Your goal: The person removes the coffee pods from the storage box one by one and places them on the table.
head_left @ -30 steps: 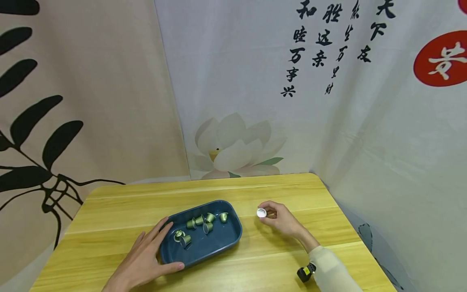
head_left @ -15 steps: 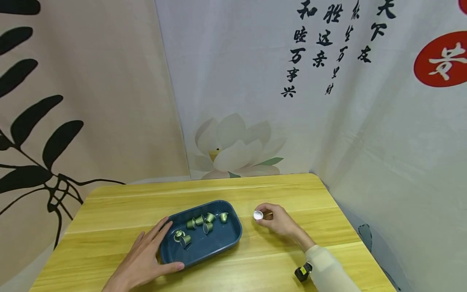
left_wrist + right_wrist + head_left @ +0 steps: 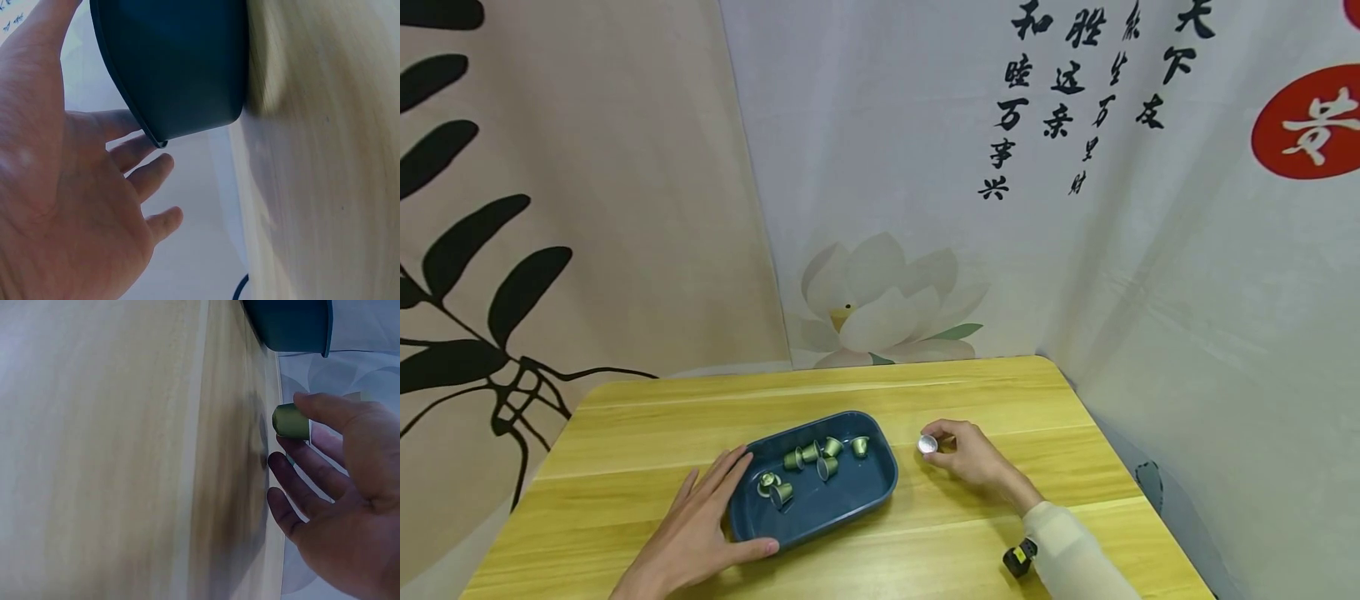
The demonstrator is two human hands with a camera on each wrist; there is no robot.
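My right hand [image 3: 979, 460] pinches a green coffee capsule [image 3: 291, 421] between thumb and index finger, just right of the tray. Its silver lid faces up toward the head camera, and the right wrist view shows the green cup side close over the table. The other fingers are loosely bent. My left hand [image 3: 700, 525] rests at the left end of a dark blue tray [image 3: 850, 496], fingers spread and nearly straight along the rim, thumb on the near side. Several green capsules [image 3: 827, 467] lie inside the tray, some on their sides.
The tray stands on a wooden table [image 3: 955, 542] in front of printed cloth backdrops [image 3: 887, 208]. A small black device with a yellow mark [image 3: 1019, 557] is worn at the right wrist, by the pale sleeve [image 3: 1067, 542].
My right hand has moved slightly left and down toward the tray with the capsule pinched in it. The left hand, the tray and the capsules inside stay where they were.
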